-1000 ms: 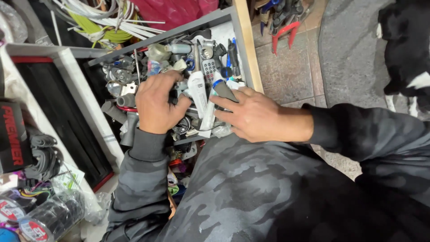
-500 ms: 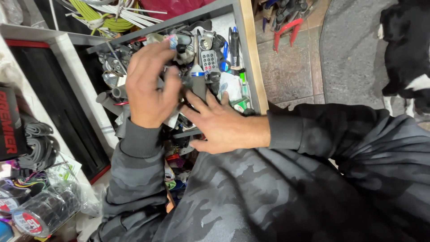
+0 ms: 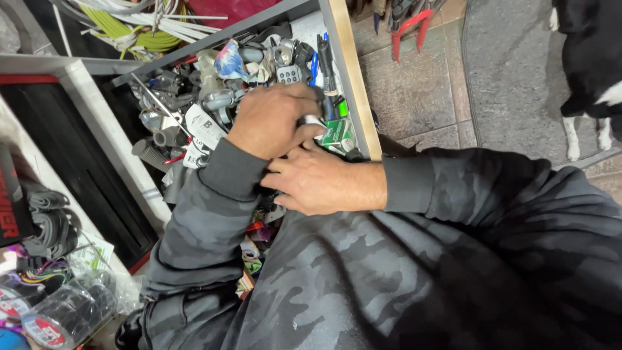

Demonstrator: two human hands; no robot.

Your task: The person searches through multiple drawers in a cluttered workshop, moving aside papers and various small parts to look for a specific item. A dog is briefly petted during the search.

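Head view: we look down into an open drawer (image 3: 353,84) crammed with small parts. Our left hand (image 3: 272,120) lies knuckles up over the middle of the clutter, its fingers curled down around a small silvery piece (image 3: 312,120) that peeks out at the fingertips; most of that piece is hidden, so we cannot tell what it is. Our right hand (image 3: 321,178) sits just below the left, touching it, with the fingers bent and the thumb pointing up toward the silvery piece. Whether the right hand grips anything we cannot tell, since its palm faces down and away from us.

Just right of the left fingertips a green box (image 3: 337,133) lies against the drawer's wooden side. Above the left hand we see a grey keypad remote (image 3: 288,74), and beside it a blue pen (image 3: 315,65) lying along the drawer wall. A crumpled blue-and-white wrapper (image 3: 230,58) sits further up and left, and a white tag (image 3: 206,126) lies beside the left wrist. Both forearms are in dark camouflage sleeves (image 3: 214,207).

Outside the drawer, red-handled pliers (image 3: 411,29) lie on the tiled floor (image 3: 414,97). A black-and-white dog (image 3: 589,65) stands at the right edge. At the lower left, rolls of tape (image 3: 55,317) sit well apart from the hands.
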